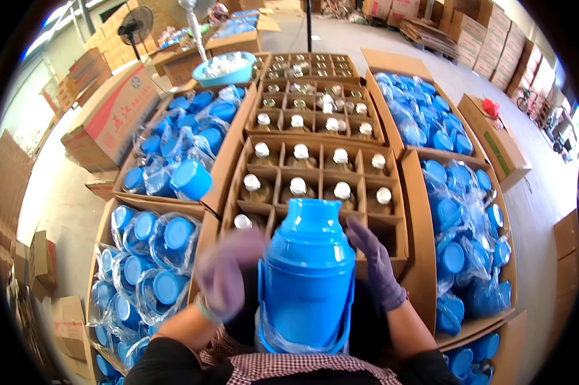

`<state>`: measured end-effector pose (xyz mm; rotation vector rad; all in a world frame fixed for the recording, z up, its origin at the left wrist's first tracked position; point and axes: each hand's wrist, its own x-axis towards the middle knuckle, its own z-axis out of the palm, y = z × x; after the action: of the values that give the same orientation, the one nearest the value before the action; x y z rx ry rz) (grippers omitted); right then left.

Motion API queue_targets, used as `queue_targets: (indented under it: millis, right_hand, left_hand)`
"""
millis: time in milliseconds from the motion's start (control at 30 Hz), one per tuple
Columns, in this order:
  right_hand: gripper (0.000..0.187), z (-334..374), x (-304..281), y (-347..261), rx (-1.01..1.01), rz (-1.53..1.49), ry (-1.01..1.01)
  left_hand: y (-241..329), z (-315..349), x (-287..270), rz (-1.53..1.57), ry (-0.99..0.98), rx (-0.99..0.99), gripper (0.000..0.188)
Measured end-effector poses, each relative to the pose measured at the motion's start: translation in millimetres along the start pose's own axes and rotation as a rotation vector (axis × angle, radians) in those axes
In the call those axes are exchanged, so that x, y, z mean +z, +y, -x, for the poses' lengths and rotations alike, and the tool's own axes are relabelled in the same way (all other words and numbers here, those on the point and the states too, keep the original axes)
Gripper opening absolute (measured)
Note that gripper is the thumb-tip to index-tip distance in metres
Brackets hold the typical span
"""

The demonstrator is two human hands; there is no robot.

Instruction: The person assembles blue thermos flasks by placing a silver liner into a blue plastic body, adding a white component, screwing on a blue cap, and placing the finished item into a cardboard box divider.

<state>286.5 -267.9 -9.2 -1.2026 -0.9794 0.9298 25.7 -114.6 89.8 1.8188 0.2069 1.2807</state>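
Both hands wear thin purple gloves and flank a blue plastic flask (307,273) held upright close to the body, low in the centre of the view. The left hand (228,273) lies against the flask's left side, palm toward it and fingers curled; motion blur hides its edges, so whether its grip is closed on the flask cannot be told. The right hand (378,266) stands at the flask's right shoulder with its fingers spread apart and raised, the fingertips beside the lid; it is not clamped on anything.

The flask is a tall cylinder with a domed, stepped lid ending in a small spout. A blue carrying handle hangs flat against its sides, and a clear plastic bag is bunched around its base.

Directly beyond the flask sit three divided cardboard cartons (315,173) in a row running away from the person. The nearest holds glass liners (300,187) with white caps, nine of them visible. On each side stand two open cartons of bagged blue flask parts (456,212), four cartons in all. A blue basin (225,70) rests on the cartons at the far left.
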Motion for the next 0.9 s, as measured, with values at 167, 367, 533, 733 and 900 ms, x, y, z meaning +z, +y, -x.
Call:
queue_targets:
  millis: [167, 367, 533, 733, 900]
  right_hand:
    - [0.074, -42, 53, -46, -0.18, -0.078, -0.23]
    - [0.044, -112, -10, -59, -0.171, 0.127, -0.185]
    - [0.048, -68, 24, -37, -0.147, -0.094, -0.117]
    - [0.066, -1, 68, -69, -0.696, 0.653, -0.178]
    - [0.076, -4, 23, -20, -0.06, -0.169, -0.124]
  left_hand:
    - [-70, -41, 4, 0.7, -0.391, -0.95, 0.081]
    - [-84, -84, 13, 0.464, -0.279, -0.914, 0.076]
    - [-134, -51, -24, 0.653, -0.399, -0.595, 0.101]
    - [-99, 21, -31, 0.771, -0.225, -1.105, 0.089]
    - [-78, -3, -63, 0.127, -0.451, -0.772, 0.081]
